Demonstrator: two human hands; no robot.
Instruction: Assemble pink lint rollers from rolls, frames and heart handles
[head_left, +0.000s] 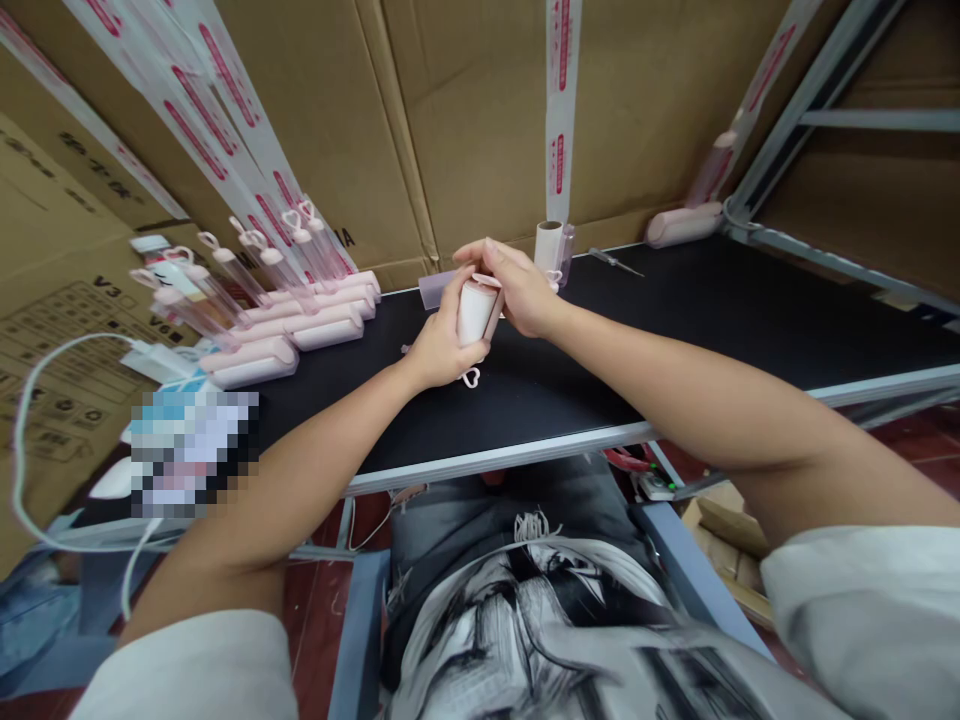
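Observation:
My left hand [442, 340] is wrapped around a white-and-pink cylindrical casing [475, 310], held tilted above the black table [600, 370]. My right hand [521, 285] closes on the casing's right side, its fingers reaching over the top beside my left fingertips. A pink rim shows at the casing's upper end; what lies under my fingers is hidden. Just below my left hand sits a pale heart-shaped loop [470, 377]. Behind my hands lies a translucent pinkish sleeve [436, 290]. An upright white tube [549, 245] stands to the right, with a clear pinkish piece beside it.
Several pink cylinders [322, 328] with clear tubes and heart loops line the table's left side, near a white-capped bottle [154, 250]. A white cable [30, 420] curls at far left. A thin metal tool [615, 262] and another pink cylinder [684, 225] lie at the back right. Cardboard [465, 120] walls the back.

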